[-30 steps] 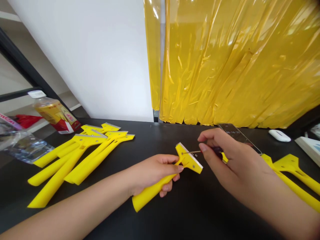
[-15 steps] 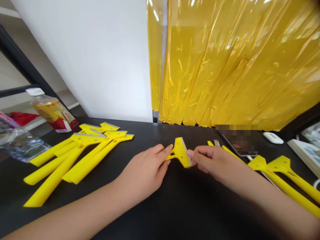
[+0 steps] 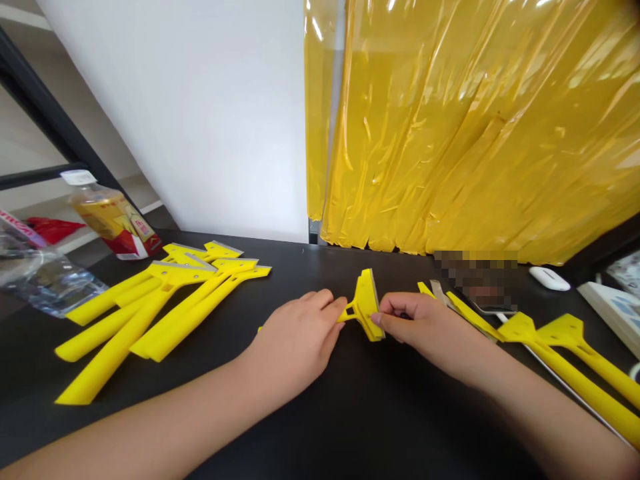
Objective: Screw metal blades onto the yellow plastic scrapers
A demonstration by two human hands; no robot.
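Note:
A yellow scraper [image 3: 367, 300] with a metal blade along its head lies across the middle of the black tabletop. My left hand [image 3: 303, 330] is wrapped round its handle, most of which is hidden under the palm. With thumb and fingers, my right hand [image 3: 413, 320] pinches the lower blade side of the head. A small dark spot shows between its curled fingers, too unclear to name. To the left lies a pile of several yellow scrapers [image 3: 165, 287] with blades. On the right, beside my forearm, are more yellow scrapers [image 3: 565, 340] and a small flat metal piece [image 3: 439, 291].
A drink bottle [image 3: 117, 220] and a crumpled clear plastic packet [image 3: 55, 277] stand at the left. Behind are a white panel [image 3: 200, 120] and yellow plastic film [image 3: 425, 133]. A phone [image 3: 480, 297], a white earbud case [image 3: 550, 278] and a white box [image 3: 610, 317] lie at the right.
The scraper head has tilted, so its thickness now shows. My right thumb has shifted from the blade edge onto the head's face. The left hand keeps its grasp; the view has shifted slightly.

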